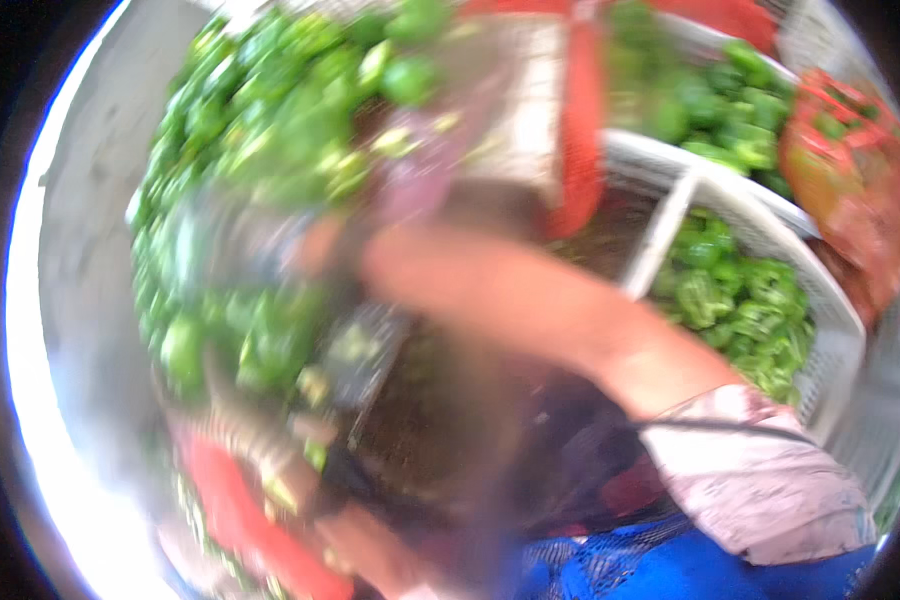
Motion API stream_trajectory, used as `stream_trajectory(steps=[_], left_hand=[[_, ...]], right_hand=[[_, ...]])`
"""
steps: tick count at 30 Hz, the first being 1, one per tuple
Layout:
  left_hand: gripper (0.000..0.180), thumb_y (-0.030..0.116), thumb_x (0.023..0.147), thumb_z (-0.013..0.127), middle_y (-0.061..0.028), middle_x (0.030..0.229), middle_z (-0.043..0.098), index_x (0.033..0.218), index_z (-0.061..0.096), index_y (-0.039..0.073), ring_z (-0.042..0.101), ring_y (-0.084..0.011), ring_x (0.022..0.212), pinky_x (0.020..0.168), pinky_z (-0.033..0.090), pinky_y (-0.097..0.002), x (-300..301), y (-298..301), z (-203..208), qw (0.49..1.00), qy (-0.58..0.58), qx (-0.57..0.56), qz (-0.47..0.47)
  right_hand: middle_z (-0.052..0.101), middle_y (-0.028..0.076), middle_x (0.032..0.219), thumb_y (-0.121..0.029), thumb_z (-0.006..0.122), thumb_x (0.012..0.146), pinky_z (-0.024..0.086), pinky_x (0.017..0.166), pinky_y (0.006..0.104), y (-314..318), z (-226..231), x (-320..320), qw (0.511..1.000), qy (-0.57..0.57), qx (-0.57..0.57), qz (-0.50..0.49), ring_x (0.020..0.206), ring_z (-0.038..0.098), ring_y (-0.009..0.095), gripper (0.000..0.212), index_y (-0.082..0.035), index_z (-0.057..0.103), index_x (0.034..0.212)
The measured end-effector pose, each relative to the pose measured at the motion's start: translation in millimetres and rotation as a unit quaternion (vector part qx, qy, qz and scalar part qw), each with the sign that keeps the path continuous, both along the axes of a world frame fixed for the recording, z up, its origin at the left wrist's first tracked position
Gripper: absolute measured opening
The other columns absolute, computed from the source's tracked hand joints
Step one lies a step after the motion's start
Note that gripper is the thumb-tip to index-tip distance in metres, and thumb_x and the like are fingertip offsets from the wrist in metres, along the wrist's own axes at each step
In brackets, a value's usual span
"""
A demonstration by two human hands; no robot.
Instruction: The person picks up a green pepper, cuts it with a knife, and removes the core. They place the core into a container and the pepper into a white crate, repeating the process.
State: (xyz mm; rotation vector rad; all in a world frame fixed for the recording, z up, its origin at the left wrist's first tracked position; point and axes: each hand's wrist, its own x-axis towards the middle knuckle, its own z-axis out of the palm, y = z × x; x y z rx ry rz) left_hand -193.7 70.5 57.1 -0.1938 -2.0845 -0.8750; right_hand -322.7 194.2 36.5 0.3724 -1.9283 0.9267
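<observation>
A big heap of green peppers (pixel 260 130) fills the left side. My right arm reaches across from the lower right, and my right hand (pixel 255 245), seemingly in a pale glove, is over the heap. Motion smears its fingers, so any grip is hidden. Lower down, my left hand (pixel 260 440) is at the near edge of the heap, also gloved and blurred. Beside it lies a long red thing (pixel 255 520) of unclear kind. Between the hands is a greyish, see-through-looking object (pixel 360 350), too blurred to name.
A white plastic crate (pixel 835 320) at the right holds green peppers (pixel 740 300), some seemingly cut open. More peppers (pixel 735 110) fill a container behind it. A red mesh bag (pixel 850 190) stands at the far right. A red strip (pixel 578 130) hangs near the top middle.
</observation>
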Motion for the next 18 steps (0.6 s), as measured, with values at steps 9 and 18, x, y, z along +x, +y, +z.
stream_trajectory(steps=[9,18], left_hand=[[0.044,0.024,0.088,0.070,-0.0099,0.130,0.053,0.130,0.058,0.018,0.056,-0.0239,0.110,0.089,0.052,-0.0341,-46.7,-39.0,-18.7,0.952,-0.254,0.166,-0.046],[0.048,0.021,0.087,0.071,-0.0051,0.122,0.057,0.132,0.054,0.015,0.055,-0.0169,0.101,0.085,0.048,-0.0297,-105.9,-75.5,-36.7,0.955,-0.292,0.015,-0.040]], right_hand=[[0.069,0.011,0.090,-0.031,0.059,0.086,0.053,0.078,0.0423,359.3,-68.8,91.8,0.892,-0.253,0.111,-0.357,0.085,0.066,0.033,0.022,-0.014,0.072,0.094],[0.069,0.005,0.102,-0.037,0.060,0.085,0.049,0.080,0.0386,563.6,-165.5,98.6,0.748,-0.469,0.087,-0.462,0.095,0.065,0.025,0.023,-0.019,0.069,0.096]])
